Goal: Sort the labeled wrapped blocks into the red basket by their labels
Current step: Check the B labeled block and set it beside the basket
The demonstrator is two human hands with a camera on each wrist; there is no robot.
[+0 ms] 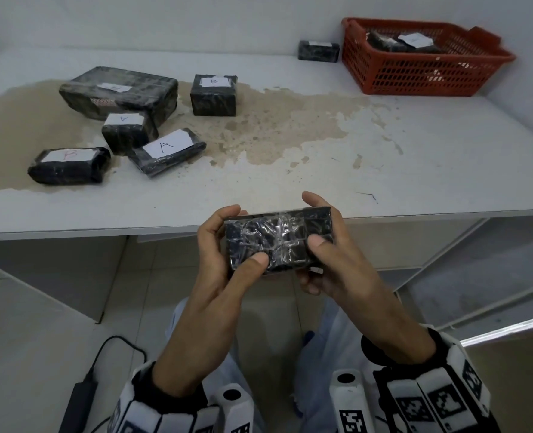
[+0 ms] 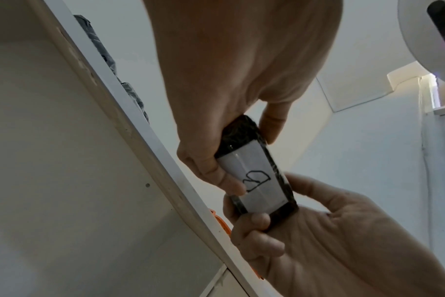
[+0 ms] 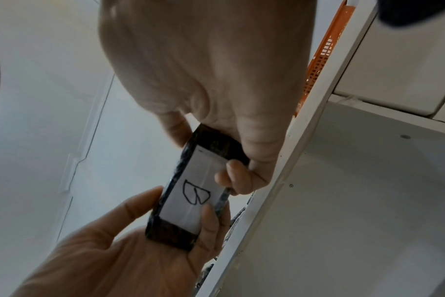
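Observation:
Both hands hold one black wrapped block (image 1: 277, 239) in front of the table's near edge, plain side up. My left hand (image 1: 237, 235) grips its left end and my right hand (image 1: 326, 229) its right end. Both wrist views show the white label on the block's underside (image 2: 254, 176) (image 3: 191, 193), marked B. The red basket (image 1: 415, 76) stands at the back right with wrapped blocks (image 1: 402, 42) in it. On the table's left lie a large block (image 1: 118, 92), two B blocks (image 1: 213, 95) (image 1: 70, 165) and two A blocks (image 1: 127, 131) (image 1: 168, 150).
Another wrapped block (image 1: 319, 50) lies against the wall just left of the basket. A brown stain (image 1: 274, 126) spreads over the white table (image 1: 415, 170). On the floor at lower left lie a black power pack and cable (image 1: 81, 398).

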